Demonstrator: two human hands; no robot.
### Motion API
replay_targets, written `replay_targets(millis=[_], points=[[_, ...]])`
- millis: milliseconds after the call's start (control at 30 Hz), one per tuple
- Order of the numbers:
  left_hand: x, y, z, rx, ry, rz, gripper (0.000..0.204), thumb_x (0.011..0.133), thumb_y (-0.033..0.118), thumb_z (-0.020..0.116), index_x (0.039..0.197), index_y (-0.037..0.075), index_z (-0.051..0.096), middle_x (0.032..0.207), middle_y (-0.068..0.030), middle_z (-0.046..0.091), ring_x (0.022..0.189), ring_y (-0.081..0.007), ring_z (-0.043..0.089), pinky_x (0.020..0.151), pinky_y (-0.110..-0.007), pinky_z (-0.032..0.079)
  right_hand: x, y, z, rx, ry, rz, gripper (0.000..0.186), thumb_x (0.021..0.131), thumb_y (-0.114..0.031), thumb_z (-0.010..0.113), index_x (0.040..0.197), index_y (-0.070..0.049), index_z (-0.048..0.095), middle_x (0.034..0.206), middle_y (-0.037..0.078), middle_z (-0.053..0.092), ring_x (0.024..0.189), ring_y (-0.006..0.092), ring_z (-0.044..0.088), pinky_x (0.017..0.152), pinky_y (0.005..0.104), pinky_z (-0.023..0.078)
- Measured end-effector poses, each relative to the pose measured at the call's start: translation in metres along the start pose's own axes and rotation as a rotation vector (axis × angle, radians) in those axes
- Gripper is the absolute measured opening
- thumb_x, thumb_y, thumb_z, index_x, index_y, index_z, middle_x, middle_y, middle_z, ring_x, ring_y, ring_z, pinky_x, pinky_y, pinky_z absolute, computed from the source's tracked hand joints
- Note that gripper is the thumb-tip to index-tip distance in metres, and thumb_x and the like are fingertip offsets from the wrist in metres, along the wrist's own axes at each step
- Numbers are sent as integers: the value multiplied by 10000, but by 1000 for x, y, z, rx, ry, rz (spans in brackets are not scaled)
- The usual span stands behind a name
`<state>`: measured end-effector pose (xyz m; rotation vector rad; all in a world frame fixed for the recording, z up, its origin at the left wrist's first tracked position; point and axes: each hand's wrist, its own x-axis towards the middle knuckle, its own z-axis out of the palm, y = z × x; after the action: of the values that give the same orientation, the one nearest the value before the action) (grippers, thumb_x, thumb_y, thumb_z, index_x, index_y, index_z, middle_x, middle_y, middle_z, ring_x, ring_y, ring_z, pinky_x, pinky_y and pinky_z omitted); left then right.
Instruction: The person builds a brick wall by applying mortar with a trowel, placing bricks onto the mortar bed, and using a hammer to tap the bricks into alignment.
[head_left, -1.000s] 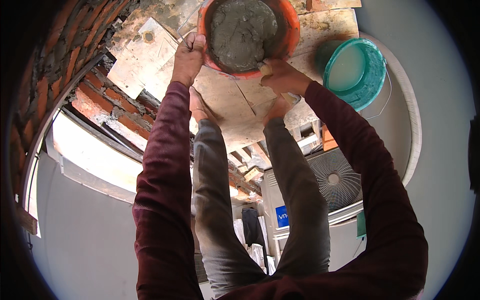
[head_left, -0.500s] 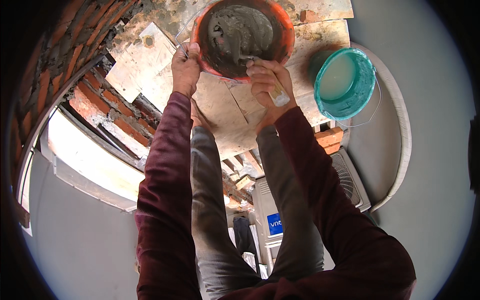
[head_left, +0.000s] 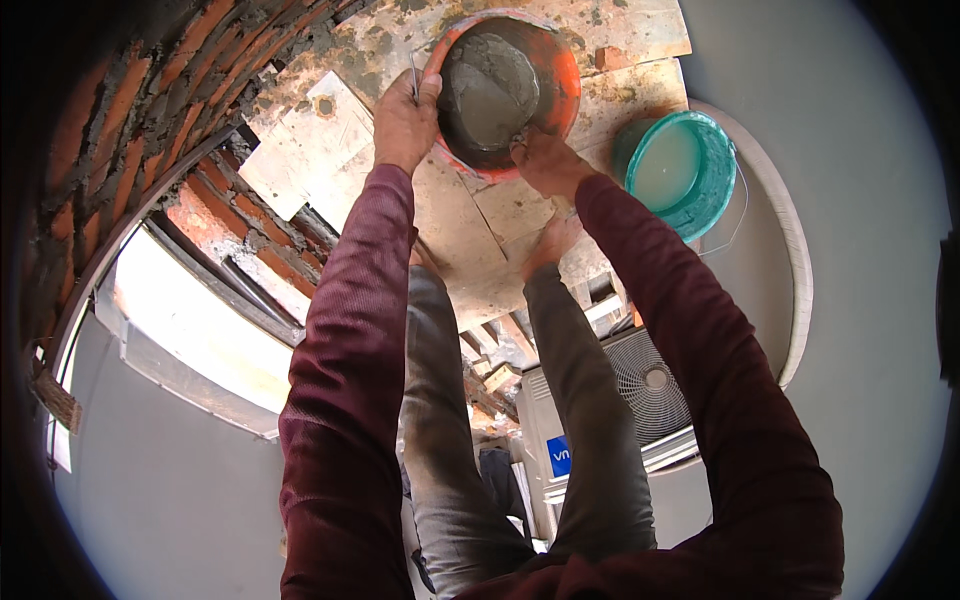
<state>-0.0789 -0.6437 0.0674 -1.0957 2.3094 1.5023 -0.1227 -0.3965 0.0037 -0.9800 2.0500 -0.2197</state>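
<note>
Your left hand (head_left: pixel 407 125) clasped the orange bucket (head_left: pixel 568 88) at its rim; your right hand (head_left: pixel 550 162) curled, its hold unclear. A slackened left grip could have spilled mortar (head_left: pixel 495 92).

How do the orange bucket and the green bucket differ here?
Contents: the orange bucket holds thick grey mortar-like mix, while the green bucket holds pale, cloudy liquid.
Handling: the left hand has a grip at the orange bucket's left side and the right hand is at its near rim; neither hand touches the green bucket.
Shared: both are round and open-topped.
</note>
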Motion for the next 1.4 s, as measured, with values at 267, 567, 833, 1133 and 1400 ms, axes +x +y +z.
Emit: replay_targets(millis=[267, 567, 833, 1133, 1400], points=[[-13, -23, 1, -125, -12, -99, 336, 958, 354, 557, 855, 37, 597, 669, -65, 558, 626, -160, 534, 617, -320, 454, -44, -40, -116, -461, -454, -313, 273, 878, -100, 482, 1067, 23, 636, 1097, 207, 615, 958, 335, 639, 851, 428, 531], [-19, -18, 9, -128, -79, -153, 320, 959, 329, 548, 1059, 38, 636, 788, -132, 660, 731, -226, 633, 725, -343, 489, -5, -101, -141, 462, -581, 515, 425, 988, -318, 350, 1195, 12, 520, 1062, 190, 617, 1045, 314, 594, 856, 434, 507], [-31, -18, 11, -189, 21, -122, 292, 963, 311, 549, 1013, 36, 631, 728, -94, 615, 656, -176, 571, 650, -321, 470, -40, -59, -146, 821, -354, 625, 469, 987, -436, 387, 1186, -23, 485, 731, 76, 522, 553, 181, 562, 467, 373, 502], [-27, -27, 18, -86, 72, -45, 327, 954, 351, 553, 908, 36, 629, 697, -80, 602, 650, -174, 578, 637, -335, 468, -30, -76, -173, 248, -765, 316, 473, 1004, -420, 337, 1324, -85, 434, 726, 67, 498, 559, 176, 552, 468, 331, 497], [-21, 9, 26, 6, 8, -23, 347, 946, 389, 532, 1034, 66, 623, 881, -184, 665, 844, -360, 637, 774, -433, 490, -15, -36, -101, 1038, -532, 807, 414, 938, -513, 472, 906, -102, 513, 645, 28, 518, 469, 163, 522, 389, 342, 443]])
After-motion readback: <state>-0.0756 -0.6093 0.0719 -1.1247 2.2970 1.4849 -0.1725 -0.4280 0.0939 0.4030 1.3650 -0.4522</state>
